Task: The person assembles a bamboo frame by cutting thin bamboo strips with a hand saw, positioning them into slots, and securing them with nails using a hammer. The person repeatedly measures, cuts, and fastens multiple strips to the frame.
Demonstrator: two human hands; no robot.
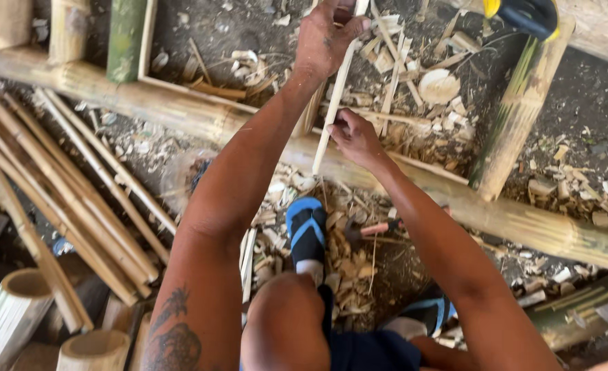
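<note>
Shavings (359, 257) and poles (77, 192) around strip (335, 103)

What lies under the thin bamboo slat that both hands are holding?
Under the slat, a long bamboo pole crosses the ground, with chips and shavings beyond it. The left hand and right hand cover parts of it.

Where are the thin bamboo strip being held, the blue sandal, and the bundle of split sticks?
Bamboo strip (333, 103), head view, mid-length between the hands.
Blue sandal (306, 230), head view, on its strap.
Bundle of split sticks (63, 192), head view, middle of the pile at left.
</note>
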